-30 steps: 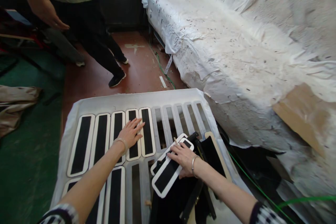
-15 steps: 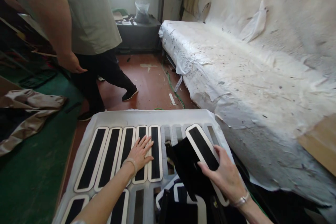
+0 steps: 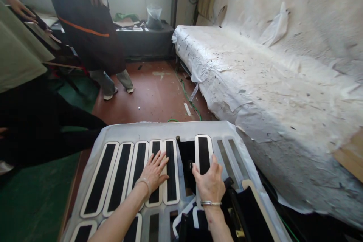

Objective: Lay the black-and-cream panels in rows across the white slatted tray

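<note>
My left hand [image 3: 154,171] lies with fingers spread across two long black panels with cream rounded rims; the nearer full one [image 3: 171,172] is under its fingertips. These panels stand in a row on a pale board [image 3: 133,132]. My right hand [image 3: 209,181] grips another cream-rimmed black panel [image 3: 203,151] by its sides, thumb on the left and fingers on the right. That panel points away from me, over the right part of the board. Dark material [image 3: 185,155] lies just left of it; whether the two are joined I cannot tell.
Bare grey slots [image 3: 225,157] show at the board's right, beside a black piece with a cream edge [image 3: 255,208]. A white-covered bench [image 3: 255,72] runs along the right. Two people stand at left: one in a dark apron [image 3: 85,34], one in a light top [image 3: 19,53].
My right hand has moved left, turning the panel from slanted to nearly straight. My left hand stays on the row. The light-topped person has moved left, and an aproned person now shows behind.
</note>
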A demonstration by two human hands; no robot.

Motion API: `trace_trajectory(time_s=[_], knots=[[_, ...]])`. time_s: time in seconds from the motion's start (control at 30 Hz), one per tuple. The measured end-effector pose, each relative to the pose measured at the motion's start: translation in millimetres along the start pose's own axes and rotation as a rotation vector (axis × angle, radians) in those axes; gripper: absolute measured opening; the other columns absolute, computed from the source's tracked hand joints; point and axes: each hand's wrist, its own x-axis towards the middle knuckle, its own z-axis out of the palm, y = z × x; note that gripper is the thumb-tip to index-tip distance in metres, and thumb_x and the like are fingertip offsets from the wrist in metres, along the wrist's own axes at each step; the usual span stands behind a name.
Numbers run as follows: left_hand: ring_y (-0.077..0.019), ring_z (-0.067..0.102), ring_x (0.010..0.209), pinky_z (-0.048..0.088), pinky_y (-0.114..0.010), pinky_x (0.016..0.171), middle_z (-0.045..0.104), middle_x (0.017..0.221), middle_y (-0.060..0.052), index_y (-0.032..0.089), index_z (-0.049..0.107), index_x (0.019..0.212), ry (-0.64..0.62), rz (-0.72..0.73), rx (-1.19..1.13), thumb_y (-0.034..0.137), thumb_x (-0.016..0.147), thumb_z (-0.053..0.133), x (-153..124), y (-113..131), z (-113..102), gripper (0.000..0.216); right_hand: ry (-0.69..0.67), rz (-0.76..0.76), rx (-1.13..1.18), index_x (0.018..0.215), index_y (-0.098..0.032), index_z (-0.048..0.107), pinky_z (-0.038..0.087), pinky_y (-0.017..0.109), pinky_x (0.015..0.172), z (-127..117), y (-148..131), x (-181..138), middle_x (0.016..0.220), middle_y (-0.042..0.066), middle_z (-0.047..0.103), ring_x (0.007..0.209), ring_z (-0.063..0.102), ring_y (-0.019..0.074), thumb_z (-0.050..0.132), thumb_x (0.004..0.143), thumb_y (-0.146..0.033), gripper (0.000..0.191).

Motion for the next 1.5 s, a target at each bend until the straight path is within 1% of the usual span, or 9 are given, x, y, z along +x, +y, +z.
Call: trace_trajectory(time_s=[0.17, 0.23, 0.43, 0.53, 0.7, 0.87, 1.1, 1.33, 1.5], knots=[[-0.0309, 0.018, 0.142, 0.019, -0.056, 0.115, 0.025, 0.154, -0.009, 0.023, 0.041, 0.141, -0.020, -0.014, -0.018, 0.044, 0.079, 0.066, -4.1, -2.5, -10.3, 0.069, -0.061, 0.308, 0.280, 0.131, -0.013, 0.038, 0.049, 0.044, 0.077, -13.8, 3.5, 4.2, 0.116, 0.020, 0.060, 0.098, 0.062, 0.0363, 0.053, 0.076, -0.066, 0.078], [-0.0309, 0.018, 0.142, 0.018, -0.055, 0.115, 0.025, 0.154, -0.009, 0.022, 0.041, 0.141, -0.026, -0.019, -0.026, 0.043, 0.079, 0.067, -5.6, -4.4, -12.7, 0.070, -0.098, 0.359, 0.308, 0.129, -0.015, 0.039, 0.049, 0.044, 0.081, -13.4, 4.3, 3.8, 0.114, 0.018, 0.062, 0.099, 0.062, 0.0360, 0.055, 0.074, -0.068, 0.078], [-0.0304, 0.018, 0.143, 0.017, -0.054, 0.116, 0.025, 0.154, -0.008, 0.024, 0.042, 0.141, -0.032, -0.019, -0.039, 0.042, 0.078, 0.067, -7.0, -13.1, -10.3, 0.070, 0.008, 0.243, 0.195, 0.134, -0.015, 0.035, 0.049, 0.043, 0.077, 1.0, -0.1, -10.2, 0.125, 0.019, 0.053, 0.106, 0.058, 0.0367, 0.057, 0.075, -0.061, 0.078], [-0.0300, 0.017, 0.143, 0.017, -0.055, 0.116, 0.024, 0.155, -0.007, 0.024, 0.040, 0.141, -0.028, -0.017, -0.042, 0.043, 0.079, 0.066, -6.7, -17.3, -6.5, 0.070, 0.037, 0.156, 0.074, 0.136, -0.016, 0.033, 0.050, 0.041, 0.068, 4.2, -1.3, -12.7, 0.122, 0.017, 0.053, 0.097, 0.062, 0.0354, 0.055, 0.079, -0.058, 0.075], [-0.0304, 0.016, 0.143, 0.017, -0.055, 0.116, 0.023, 0.155, -0.007, 0.024, 0.040, 0.142, -0.030, -0.022, -0.045, 0.042, 0.078, 0.067, -6.3, -21.2, -6.6, 0.072, -0.103, -0.027, -0.177, 0.137, -0.017, 0.033, 0.049, 0.040, 0.060, 0.6, -7.0, -5.7, 0.116, 0.013, 0.054, 0.073, 0.066, 0.0291, 0.052, 0.085, -0.051, 0.065], [-0.0305, 0.016, 0.143, 0.017, -0.055, 0.116, 0.022, 0.155, -0.007, 0.024, 0.040, 0.141, -0.036, -0.028, -0.049, 0.040, 0.077, 0.069, -7.1, -22.5, -12.3, 0.072, -0.220, -0.127, -0.292, 0.135, -0.016, 0.038, 0.049, 0.039, 0.060, 3.7, -23.3, 10.3, 0.106, 0.010, 0.054, 0.071, 0.066, 0.0288, 0.055, 0.084, -0.047, 0.062], [-0.0299, 0.016, 0.143, 0.017, -0.055, 0.116, 0.022, 0.155, -0.008, 0.023, 0.041, 0.141, -0.049, -0.034, -0.047, 0.042, 0.078, 0.067, -8.1, -22.3, -16.0, 0.071, -0.067, -0.157, -0.198, 0.139, -0.016, 0.031, 0.048, 0.037, 0.057, 43.7, -46.9, 18.9, 0.108, 0.012, 0.054, 0.072, 0.066, 0.0280, 0.052, 0.086, -0.049, 0.066], [-0.0300, 0.017, 0.143, 0.017, -0.056, 0.116, 0.022, 0.155, -0.008, 0.023, 0.043, 0.140, -0.063, -0.042, -0.041, 0.041, 0.077, 0.068, -3.7, -21.2, -17.7, 0.070, -0.143, -0.169, -0.167, 0.136, -0.011, 0.036, 0.049, 0.035, 0.060, 85.0, -40.1, -3.4, 0.107, 0.012, 0.058, 0.074, 0.067, 0.0256, 0.055, 0.085, -0.048, 0.066], [-0.0306, 0.015, 0.143, 0.016, -0.056, 0.116, 0.021, 0.155, -0.007, 0.023, 0.041, 0.141, -0.068, -0.036, -0.029, 0.041, 0.078, 0.066, -1.3, -19.5, -16.6, 0.070, -0.157, -0.186, -0.177, 0.135, -0.008, 0.037, 0.050, 0.036, 0.062, 99.7, -38.3, -8.1, 0.108, 0.015, 0.058, 0.089, 0.064, 0.0288, 0.052, 0.086, -0.048, 0.065]])
